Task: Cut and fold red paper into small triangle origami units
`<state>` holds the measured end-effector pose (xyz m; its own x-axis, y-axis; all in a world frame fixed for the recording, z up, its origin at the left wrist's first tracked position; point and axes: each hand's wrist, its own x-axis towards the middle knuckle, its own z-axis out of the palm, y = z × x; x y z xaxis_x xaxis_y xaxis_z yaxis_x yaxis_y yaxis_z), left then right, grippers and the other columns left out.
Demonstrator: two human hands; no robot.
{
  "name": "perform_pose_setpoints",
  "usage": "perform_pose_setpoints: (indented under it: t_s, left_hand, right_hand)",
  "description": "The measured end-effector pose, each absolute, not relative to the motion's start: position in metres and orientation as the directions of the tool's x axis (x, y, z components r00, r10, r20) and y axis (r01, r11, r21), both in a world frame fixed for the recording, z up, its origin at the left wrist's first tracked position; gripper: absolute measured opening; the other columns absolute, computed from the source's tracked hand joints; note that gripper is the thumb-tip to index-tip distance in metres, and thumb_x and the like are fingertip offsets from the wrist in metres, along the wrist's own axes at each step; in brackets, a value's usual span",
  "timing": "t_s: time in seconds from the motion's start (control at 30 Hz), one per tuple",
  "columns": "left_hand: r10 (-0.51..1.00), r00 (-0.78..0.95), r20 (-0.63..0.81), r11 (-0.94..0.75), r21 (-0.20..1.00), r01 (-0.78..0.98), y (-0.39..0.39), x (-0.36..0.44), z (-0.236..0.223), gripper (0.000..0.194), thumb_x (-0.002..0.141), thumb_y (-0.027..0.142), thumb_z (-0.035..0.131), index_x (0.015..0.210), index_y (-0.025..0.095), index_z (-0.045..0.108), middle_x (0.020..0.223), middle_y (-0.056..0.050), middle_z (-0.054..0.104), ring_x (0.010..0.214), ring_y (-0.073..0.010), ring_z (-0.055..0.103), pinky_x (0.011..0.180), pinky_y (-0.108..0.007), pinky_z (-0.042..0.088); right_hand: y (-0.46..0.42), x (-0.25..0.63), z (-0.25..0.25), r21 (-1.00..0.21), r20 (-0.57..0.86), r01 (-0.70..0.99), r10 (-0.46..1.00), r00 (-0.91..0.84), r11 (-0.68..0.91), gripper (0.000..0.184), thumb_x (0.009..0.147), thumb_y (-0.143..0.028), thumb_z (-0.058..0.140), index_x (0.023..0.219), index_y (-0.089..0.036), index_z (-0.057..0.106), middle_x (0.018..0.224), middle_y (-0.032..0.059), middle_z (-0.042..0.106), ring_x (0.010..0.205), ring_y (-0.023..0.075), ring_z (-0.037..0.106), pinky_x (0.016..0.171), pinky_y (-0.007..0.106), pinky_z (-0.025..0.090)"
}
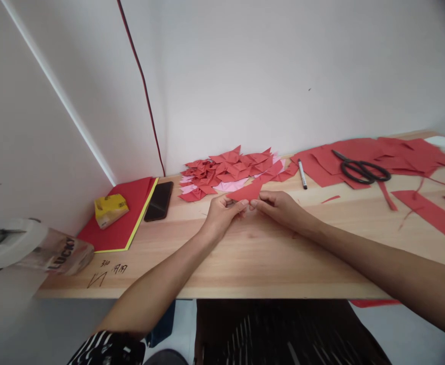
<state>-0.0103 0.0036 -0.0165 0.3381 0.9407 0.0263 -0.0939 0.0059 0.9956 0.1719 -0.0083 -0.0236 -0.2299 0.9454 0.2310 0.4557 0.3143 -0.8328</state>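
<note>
Both my hands meet at the middle of the wooden table (252, 253), pinching one small folded piece of red paper (247, 192). My left hand (222, 213) grips its near left edge with curled fingers. My right hand (277, 205) holds the near right edge, fingertips touching those of the left. Just behind the held piece lies a pile of folded red and pink paper shapes (230, 170).
A black phone (159, 201) lies beside a red and yellow paper stack (125, 223) topped by a yellow tissue pack (110, 209). A marker (302, 174), black scissors (361, 168), red sheets and strips (428, 210) cover the right. A plastic wrapper (60, 251) lies at the left edge.
</note>
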Motion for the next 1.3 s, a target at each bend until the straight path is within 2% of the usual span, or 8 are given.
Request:
perform_pose_setpoints:
  t_s: [0.13,0.43,0.6,0.87,0.97,1.03,1.13,1.3]
  left_hand:
    - [0.954,0.289,0.082,-0.065,0.996,-0.067,0.000,-0.011,-0.014,0.029,0.069,0.037,0.078,0.068,0.011,0.066,0.059,-0.002,0.062,0.052,-0.0092,0.053,0.053,-0.022,0.039]
    - [0.982,0.164,0.089,-0.059,0.982,-0.180,0.011,-0.022,-0.009,0.025,0.071,0.034,0.077,0.065,0.012,0.065,0.062,-0.001,0.063,0.053,-0.0070,0.053,0.056,-0.020,0.040]
    - [0.970,0.227,0.085,-0.029,0.971,-0.239,0.008,-0.020,-0.007,0.027,0.071,0.037,0.077,0.073,0.013,0.065,0.067,-0.001,0.065,0.056,-0.0080,0.056,0.060,-0.021,0.044]
    - [0.956,0.270,0.111,-0.088,0.991,-0.097,0.000,-0.014,-0.012,0.028,0.071,0.035,0.077,0.066,0.012,0.063,0.065,-0.004,0.067,0.060,-0.0112,0.060,0.063,-0.024,0.045]
    - [0.951,0.283,0.125,-0.115,0.992,-0.052,-0.001,-0.015,-0.007,0.026,0.073,0.033,0.075,0.065,0.012,0.062,0.063,-0.003,0.065,0.058,-0.0104,0.058,0.061,-0.023,0.043]
    - [0.947,0.304,0.099,-0.094,0.995,-0.031,-0.001,-0.017,-0.004,0.024,0.073,0.032,0.073,0.064,0.013,0.061,0.061,-0.002,0.064,0.056,-0.0098,0.056,0.059,-0.023,0.042]
    - [0.935,0.353,0.035,-0.031,0.999,-0.016,0.000,-0.017,-0.004,0.023,0.071,0.028,0.072,0.062,0.013,0.058,0.058,-0.001,0.061,0.053,-0.0085,0.053,0.057,-0.022,0.039]
    - [0.904,0.426,-0.050,0.041,0.999,0.031,0.001,-0.017,-0.008,0.016,0.069,0.025,0.070,0.070,0.012,0.062,0.061,0.000,0.060,0.053,-0.0071,0.050,0.055,-0.021,0.038]
  right_hand:
    - [-0.012,0.170,-0.021,-0.846,0.231,0.424,0.939,-0.256,0.324,0.030,0.083,-0.045,0.053,0.066,-0.020,0.051,0.065,-0.0010,0.050,0.060,0.0132,0.042,0.057,0.027,0.033]
    - [-0.015,0.171,-0.011,-0.887,0.162,0.391,0.958,-0.237,0.247,0.038,0.078,-0.051,0.061,0.059,-0.020,0.048,0.057,-0.0042,0.041,0.053,0.0105,0.035,0.052,0.027,0.028]
    - [-0.015,0.173,-0.012,-0.900,0.146,0.373,0.963,-0.228,0.225,0.038,0.078,-0.052,0.061,0.062,-0.018,0.054,0.057,-0.0034,0.046,0.053,0.0107,0.039,0.050,0.026,0.029]
    - [-0.016,0.172,-0.018,-0.886,0.212,0.361,0.947,-0.241,0.291,0.038,0.080,-0.049,0.062,0.059,-0.018,0.055,0.058,-0.0017,0.052,0.056,0.0126,0.047,0.053,0.026,0.036]
    - [-0.016,0.173,-0.015,-0.902,0.205,0.310,0.929,-0.309,0.302,0.030,0.083,-0.046,0.060,0.074,-0.018,0.065,0.074,0.0021,0.065,0.072,0.0183,0.060,0.063,0.029,0.046]
    - [-0.015,0.176,-0.011,-0.908,0.232,0.273,0.923,-0.306,0.318,0.029,0.086,-0.046,0.059,0.096,-0.020,0.068,0.096,0.0049,0.070,0.089,0.0217,0.064,0.072,0.031,0.050]
    - [-0.015,0.183,-0.007,-0.890,0.329,0.240,0.910,-0.251,0.388,0.042,0.090,-0.044,0.055,0.127,-0.024,0.057,0.119,0.0082,0.065,0.106,0.0229,0.061,0.082,0.033,0.051]
    - [-0.019,0.185,-0.001,-0.746,0.437,0.358,0.819,-0.372,0.561,0.043,0.092,-0.042,0.052,0.133,-0.030,0.057,0.130,0.0089,0.059,0.110,0.0242,0.059,0.081,0.036,0.052]
